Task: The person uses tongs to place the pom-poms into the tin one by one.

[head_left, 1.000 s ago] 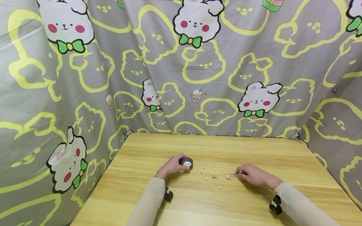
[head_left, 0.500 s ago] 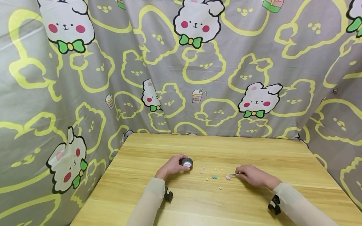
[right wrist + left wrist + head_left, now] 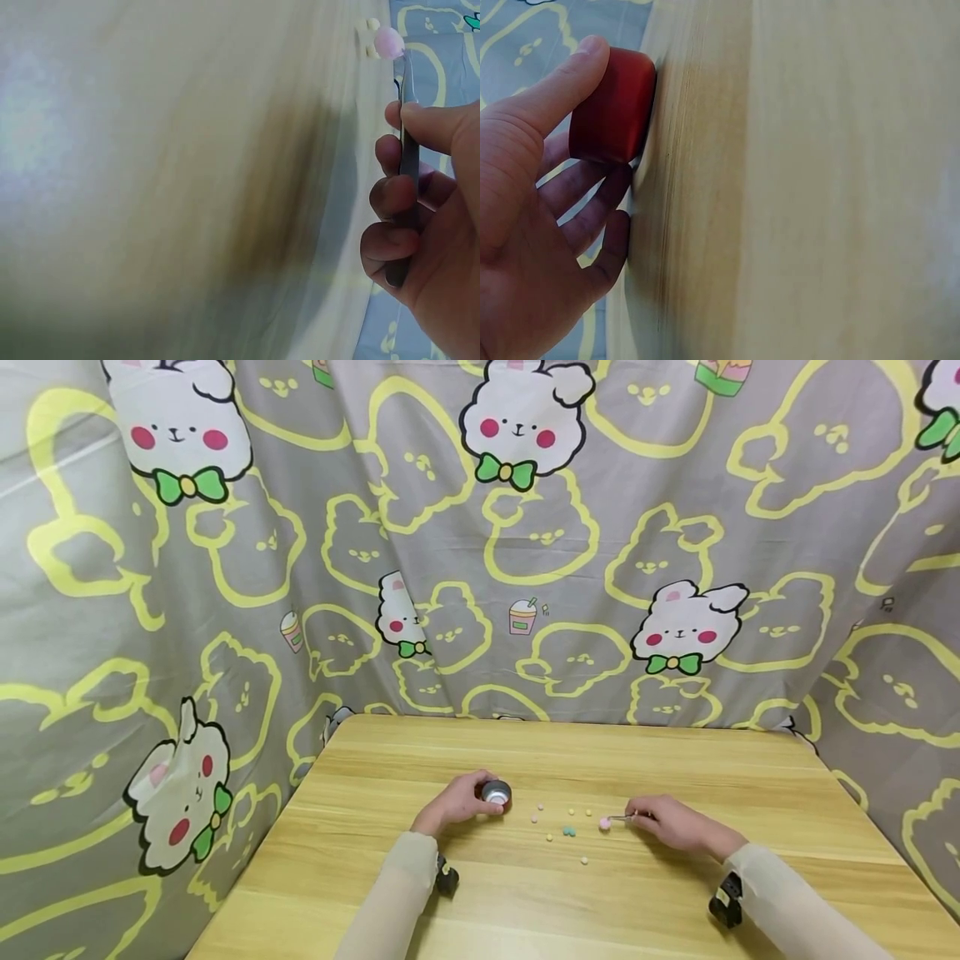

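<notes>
My left hand [image 3: 463, 797] holds a small round cup [image 3: 497, 793], dark-rimmed and silvery inside, on the table. Its outer wall shows red in the left wrist view, where the thumb and fingers of my left hand [image 3: 532, 195] curve round the red cup [image 3: 613, 106]. Pinched in my right hand [image 3: 671, 822] is a pair of metal tweezers [image 3: 409, 154]. At the tweezers' tips sits a pink ball [image 3: 605, 824], seen also as a pink ball [image 3: 388, 43] in the right wrist view. It looks slightly raised off the tabletop.
Between the hands several small beads lie scattered on the wooden table [image 3: 480, 910]: pink beads [image 3: 534, 819], yellow beads [image 3: 550, 837], a touching teal pair [image 3: 569, 832] and a pale bead [image 3: 584, 861] nearest me. A patterned curtain [image 3: 570, 543] hangs behind the table.
The pink ball has moved slightly up and away from me at the tweezers' tips. My left hand and the cup stay in place.
</notes>
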`<state>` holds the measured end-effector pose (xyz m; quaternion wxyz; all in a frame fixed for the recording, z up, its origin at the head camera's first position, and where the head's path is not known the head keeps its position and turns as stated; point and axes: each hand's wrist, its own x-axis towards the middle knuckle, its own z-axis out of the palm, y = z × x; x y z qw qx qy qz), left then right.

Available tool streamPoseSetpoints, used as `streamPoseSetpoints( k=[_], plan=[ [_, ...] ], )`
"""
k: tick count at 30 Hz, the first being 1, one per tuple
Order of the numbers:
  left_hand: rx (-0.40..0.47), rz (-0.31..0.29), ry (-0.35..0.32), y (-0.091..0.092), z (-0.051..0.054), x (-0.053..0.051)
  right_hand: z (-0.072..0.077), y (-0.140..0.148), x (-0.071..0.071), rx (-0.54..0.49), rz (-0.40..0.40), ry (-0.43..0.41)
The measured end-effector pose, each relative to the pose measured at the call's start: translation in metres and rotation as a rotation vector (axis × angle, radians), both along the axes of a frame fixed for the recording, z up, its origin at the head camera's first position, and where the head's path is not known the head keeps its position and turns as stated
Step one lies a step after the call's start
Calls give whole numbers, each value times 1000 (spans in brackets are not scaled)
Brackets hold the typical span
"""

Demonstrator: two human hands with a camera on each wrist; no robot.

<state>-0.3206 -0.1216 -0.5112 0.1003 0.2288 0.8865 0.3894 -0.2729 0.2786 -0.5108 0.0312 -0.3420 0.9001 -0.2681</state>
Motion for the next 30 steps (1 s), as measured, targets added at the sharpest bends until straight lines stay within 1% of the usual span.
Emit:
streamPoseSetpoints(
  k=[7,11,17,22,28,30],
  plan=[
    [5,-13,0,0,3,1,3,-1,-4,-15,-26,7],
    [-2,-15,4,0,3,1,6,-2,-5,-24,-36,-3],
    [-11,-22,8,2,2,2,13,-6,-8,-45,-38,13],
    [-10,-20,-3,3,3,4,17,-8,-13,-44,-54,-19],
    [-26,-18,24,3,2,3,22,-14,-22,-54,-55,-38],
    [-22,-29,36,3,1,2,24,-16,-24,-57,-52,-35]
  ],
)
